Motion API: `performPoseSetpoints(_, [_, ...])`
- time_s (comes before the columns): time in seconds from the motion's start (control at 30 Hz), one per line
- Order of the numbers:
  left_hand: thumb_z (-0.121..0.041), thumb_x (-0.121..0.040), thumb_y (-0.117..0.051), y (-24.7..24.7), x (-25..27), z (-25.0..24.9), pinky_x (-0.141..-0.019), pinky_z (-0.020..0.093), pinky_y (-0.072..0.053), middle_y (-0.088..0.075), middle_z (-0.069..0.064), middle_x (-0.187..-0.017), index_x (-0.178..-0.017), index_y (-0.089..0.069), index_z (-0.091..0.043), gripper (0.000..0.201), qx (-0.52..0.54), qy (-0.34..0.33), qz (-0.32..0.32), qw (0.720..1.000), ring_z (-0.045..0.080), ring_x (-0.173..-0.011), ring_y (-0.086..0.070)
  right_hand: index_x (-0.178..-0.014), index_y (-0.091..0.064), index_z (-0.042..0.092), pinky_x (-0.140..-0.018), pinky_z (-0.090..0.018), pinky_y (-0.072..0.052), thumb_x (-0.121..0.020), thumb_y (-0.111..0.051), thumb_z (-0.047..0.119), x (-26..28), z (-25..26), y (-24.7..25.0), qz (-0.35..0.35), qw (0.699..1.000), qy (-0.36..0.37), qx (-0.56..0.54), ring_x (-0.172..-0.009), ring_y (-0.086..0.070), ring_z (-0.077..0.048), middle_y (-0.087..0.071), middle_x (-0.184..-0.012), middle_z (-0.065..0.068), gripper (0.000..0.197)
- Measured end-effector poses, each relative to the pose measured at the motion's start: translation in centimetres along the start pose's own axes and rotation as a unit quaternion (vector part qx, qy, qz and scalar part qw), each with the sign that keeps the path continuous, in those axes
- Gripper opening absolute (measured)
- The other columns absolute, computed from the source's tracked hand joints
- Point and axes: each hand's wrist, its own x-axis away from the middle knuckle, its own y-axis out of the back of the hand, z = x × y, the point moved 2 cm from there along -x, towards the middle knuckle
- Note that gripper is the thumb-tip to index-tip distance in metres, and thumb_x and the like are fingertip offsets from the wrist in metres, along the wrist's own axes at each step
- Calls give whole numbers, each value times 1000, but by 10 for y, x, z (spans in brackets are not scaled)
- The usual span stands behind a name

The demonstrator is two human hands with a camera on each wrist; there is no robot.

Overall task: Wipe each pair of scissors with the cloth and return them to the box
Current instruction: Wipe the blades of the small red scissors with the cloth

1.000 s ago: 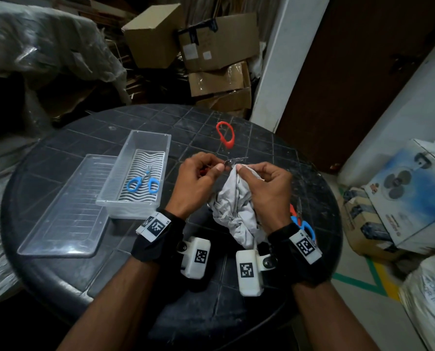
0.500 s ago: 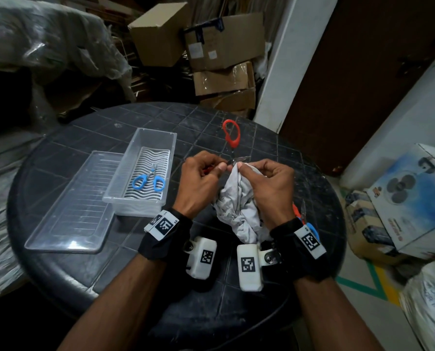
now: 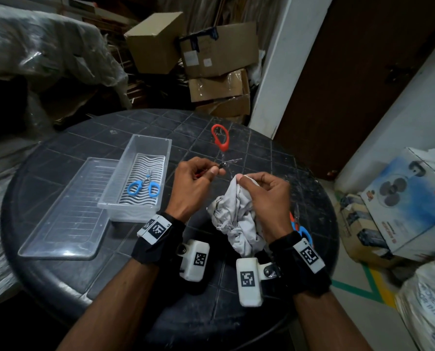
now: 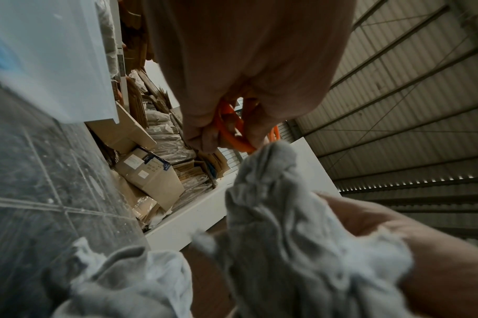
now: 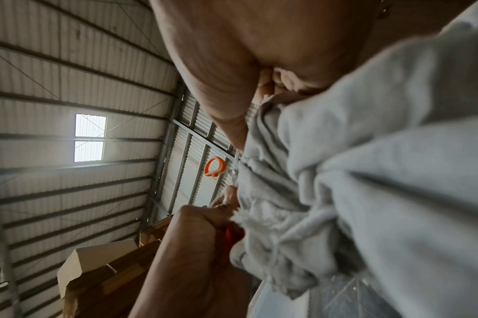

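From the head view, a round dark tiled table [image 3: 59, 153] is seen amid stacked cardboard boxes [image 3: 219, 50]. One clear box [image 3: 145, 150] holds one blue pair of scissors [image 3: 143, 186]; one lid [image 3: 67, 211] lies beside it.

Orange scissors [image 3: 220, 138] are pinched by the left hand [image 3: 193, 188], spread open. One grey cloth [image 3: 234, 224] is gripped by the right hand [image 3: 267, 196]. Another pair [image 3: 301, 228] is partly hidden behind the right wrist.

From the left wrist, an orange handle [image 4: 229, 131] is seen enclosed by curled fingers [image 4: 202, 135].

From the right wrist, the cloth [image 5: 368, 172] is seen bunched under a ribbed metal roof [image 5: 69, 64].

Red-handled scissors [image 3: 220, 153] open, held; blue pair [image 3: 143, 186] boxed.
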Motion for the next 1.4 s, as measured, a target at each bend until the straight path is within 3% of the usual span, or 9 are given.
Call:
performPoseSetpoints(0.27, [-22, -88, -65, 2, 0, 3, -79, 30, -56, -75, -1, -89, -89, -79, -10, 19, -3, 7, 7, 1000, 15, -87, -71, -80, -78, 9, -77, -53, -64, -83, -86, 17, -5, 3, -12, 16, 1000, 20, 17, -80, -77, -35, -78, -78, -9, 12])
performPoseSetpoints(0.37, [-20, -90, -65, 0, 0, 5, -79, 35, -56, -75, 3, -88, -88, -79, -11, 16, -9, 11, 5, 1000, 20, -85, -71, -78, -77, 7, -70, -42, -63, -81, -87, 14, -7, 0, -8, 18, 997, 35, 60, -74, -76, -26, -77, -74, -6, 12])
performPoseSetpoints(0.47, [-7, -95, -64, 1, 0, 5, -80, 31, -56, -78, -4, -87, -90, -77, -7, 14, 17, 23, -8, 1000, 10, -84, -71, -73, -77, 10, -65, -34, -60, -78, -88, 12, -6, -6, 0, 15, 992, 40, 117, -67, -72, -14, -76, -70, -1, 12])
performPoseSetpoints(0.6, [-7, -96, -63, 2, -1, 5, -79, 28, -53, -78, -8, -89, -93, -77, -5, 15, 21, 29, 1, 999, 7, -86, -71, -80, -81, 16, -78, -44, -64, -80, -88, 22, 5, -6, 2, 46, 995, 18, 88, -79, -77, -22, -78, -77, -1, 10])
performPoseSetpoints(0.8, [-9, -96, -65, 0, 1, 3, -76, 26, -49, -74, -2, -86, -95, -80, -10, 16, 54, 42, 46, 997, 7, -82, -65, -85, -81, 12, -89, -47, -61, -88, -82, 14, 6, 7, -7, 48, 997, 24, 54, -87, -76, -22, -79, -82, -1, 4])
performPoseSetpoints(1.0, [-13, -88, -80, 4, 0, -2, -83, 33, -56, -76, 8, -93, -103, -76, -6, 17, 157, 71, -7, 985, 15, -88, -69, -85, -81, 9, -95, -55, -58, -88, -80, 10, 6, 4, -8, 33, 999, -11, -13, -91, -77, -30, -80, -85, -8, 3])
performPoseSetpoints(1.17, [-36, -99, -61, -3, 1, -9, -67, 26, -41, -57, 4, -77, -87, -68, -8, 31, 357, 161, -43, 919, 12, -68, -51, -87, -82, 6, -91, -45, -61, -87, -81, 9, 12, 11, -21, 64, 997, -13, -33, -88, -77, -30, -80, -83, -9, 3])
performPoseSetpoints(1.27, [-41, -104, -49, 4, -1, -11, -73, 29, -44, -55, 6, -81, -73, -54, -13, 42, 490, 159, -78, 854, 16, -74, -52, -83, -82, 6, -82, -40, -60, -86, -82, 9, 16, 11, -30, 80, 997, -3, -20, -78, -75, -21, -79, -80, -8, 4])
performPoseSetpoints(1.4, [-35, -107, -40, 15, -5, -9, -79, 31, -43, -50, 7, -77, -66, -42, -16, 46, 623, 126, -112, 764, 22, -77, -54, -83, -82, 8, -86, -42, -60, -85, -83, 9, 18, 6, -36, 90, 996, -9, -11, -81, -76, -21, -79, -80, -6, 3])
